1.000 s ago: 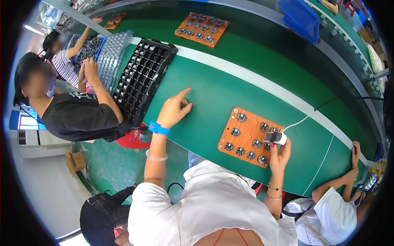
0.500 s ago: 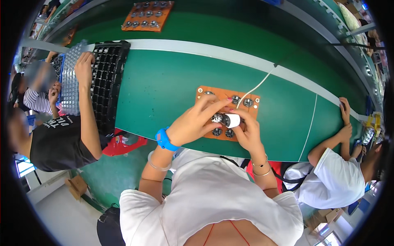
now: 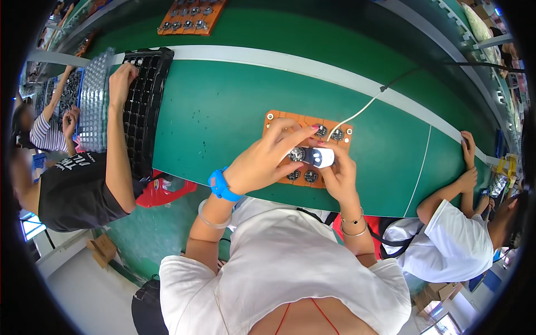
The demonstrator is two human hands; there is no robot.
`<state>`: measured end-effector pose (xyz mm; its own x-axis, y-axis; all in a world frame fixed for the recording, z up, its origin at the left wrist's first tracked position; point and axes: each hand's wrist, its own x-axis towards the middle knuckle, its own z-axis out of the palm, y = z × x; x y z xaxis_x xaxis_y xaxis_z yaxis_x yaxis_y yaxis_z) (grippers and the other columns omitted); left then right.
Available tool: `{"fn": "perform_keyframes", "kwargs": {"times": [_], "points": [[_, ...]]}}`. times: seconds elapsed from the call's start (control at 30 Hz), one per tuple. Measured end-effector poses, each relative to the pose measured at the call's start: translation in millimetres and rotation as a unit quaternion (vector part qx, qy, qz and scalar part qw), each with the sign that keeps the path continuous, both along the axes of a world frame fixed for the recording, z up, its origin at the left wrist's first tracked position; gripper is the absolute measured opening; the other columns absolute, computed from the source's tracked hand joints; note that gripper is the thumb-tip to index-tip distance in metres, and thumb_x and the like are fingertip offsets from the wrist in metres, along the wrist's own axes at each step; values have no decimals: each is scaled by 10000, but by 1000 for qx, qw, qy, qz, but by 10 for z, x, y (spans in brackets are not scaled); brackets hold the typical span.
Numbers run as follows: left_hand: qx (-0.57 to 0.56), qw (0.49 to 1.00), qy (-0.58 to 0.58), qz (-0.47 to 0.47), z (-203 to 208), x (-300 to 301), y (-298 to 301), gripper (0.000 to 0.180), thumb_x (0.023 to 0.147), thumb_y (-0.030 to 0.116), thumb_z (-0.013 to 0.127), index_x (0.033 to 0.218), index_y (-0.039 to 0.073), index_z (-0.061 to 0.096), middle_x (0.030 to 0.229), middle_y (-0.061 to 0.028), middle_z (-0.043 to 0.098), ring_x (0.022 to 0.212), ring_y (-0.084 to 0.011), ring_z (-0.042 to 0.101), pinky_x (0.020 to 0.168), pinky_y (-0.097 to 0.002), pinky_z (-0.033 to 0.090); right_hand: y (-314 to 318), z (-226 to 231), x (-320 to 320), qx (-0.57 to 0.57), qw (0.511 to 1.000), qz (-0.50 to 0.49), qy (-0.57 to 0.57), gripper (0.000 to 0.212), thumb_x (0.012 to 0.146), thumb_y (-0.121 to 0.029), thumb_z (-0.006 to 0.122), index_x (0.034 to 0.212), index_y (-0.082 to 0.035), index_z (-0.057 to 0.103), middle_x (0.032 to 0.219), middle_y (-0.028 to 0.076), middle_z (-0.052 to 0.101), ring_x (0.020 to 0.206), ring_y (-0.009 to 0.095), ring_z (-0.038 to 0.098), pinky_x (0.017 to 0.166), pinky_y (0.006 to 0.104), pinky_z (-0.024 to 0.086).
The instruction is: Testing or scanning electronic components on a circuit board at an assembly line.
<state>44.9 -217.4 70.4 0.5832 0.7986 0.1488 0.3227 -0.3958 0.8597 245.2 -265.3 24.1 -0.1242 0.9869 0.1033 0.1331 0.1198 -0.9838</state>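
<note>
Over an orange-brown board [image 3: 276, 119] on the green table, my left hand [image 3: 259, 162] pinches a small round black-and-silver part [image 3: 296, 154] between thumb and fingers. My right hand [image 3: 341, 170] is closed around a small white-and-dark device [image 3: 321, 157], its dark side marked with light spots. The device and the round part are close together, end to end; whether they touch I cannot tell. Near the device, a white cable [image 3: 357, 113] runs down from the upper right. Other round black parts [image 3: 311, 176] sit in the board, some hidden by my hands.
At the far left, a similar board [image 3: 192, 17] holds several round parts. To my left, a co-worker's hand [image 3: 121, 84] is at a black gridded tray [image 3: 146, 89], beside clear plastic trays [image 3: 94, 106]. Another person's hands [image 3: 469, 162] rest at the table's right end.
The white device has turned, so its dark spotted side now shows. My hands stay over the board. The co-worker's hand on the left has shifted right over the black tray.
</note>
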Motion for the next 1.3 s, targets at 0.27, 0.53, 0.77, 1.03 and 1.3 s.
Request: {"fn": "perform_keyframes", "kwargs": {"times": [0.27, 0.53, 0.77, 1.03, 1.3], "points": [[68, 993, 84, 45, -41, -39, 23, 684, 680, 128, 772, 1299, 113, 481, 989, -46, 648, 976, -230, 539, 870, -369, 382, -40, -29, -24, 5, 997, -43, 65, 307, 901, -43, 559, 1184, 13, 452, 1186, 198, 581, 1085, 257, 582, 941, 364, 448], [103, 980, 159, 55, -363, -185, -80, 552, 708, 135, 740, 1219, 109, 535, 1094, -50, 613, 989, -220, 539, 831, -358, 383, -53, 9, 92, 7, 994, -70, 87, 300, 920, -75, 543, 1190, 4, 437, 1193, 197, 573, 1100, 255, 567, 938, 370, 449], [62, 991, 93, 66, -406, -283, -69, 391, 733, 120, 745, 1087, 56, 591, 1059, -102, 628, 958, -279, 585, 849, -370, 461, -8, 0, -42, 11, 999, 28, -22, 328, 870, 49, 534, 1185, 1, 459, 1214, 187, 571, 1108, 249, 576, 940, 341, 446], [59, 994, 17, 94, -182, -143, -104, 409, 710, 104, 773, 1068, 28, 591, 1063, -120, 639, 967, -301, 615, 800, -353, 520, 8, 36, -168, 79, 992, 8, -95, 348, 817, -27, 622, 1152, -33, 530, 1145, 111, 628, 995, 287, 608, 839, 350, 475], [31, 995, 22, 97, -265, -221, -92, 417, 713, 114, 767, 1079, 35, 582, 1064, -106, 637, 976, -292, 595, 839, -370, 489, -21, -19, -98, 25, 996, 19, -87, 341, 837, 59, 577, 1172, 40, 515, 1161, 161, 597, 1077, 222, 580, 902, 325, 466]]}}
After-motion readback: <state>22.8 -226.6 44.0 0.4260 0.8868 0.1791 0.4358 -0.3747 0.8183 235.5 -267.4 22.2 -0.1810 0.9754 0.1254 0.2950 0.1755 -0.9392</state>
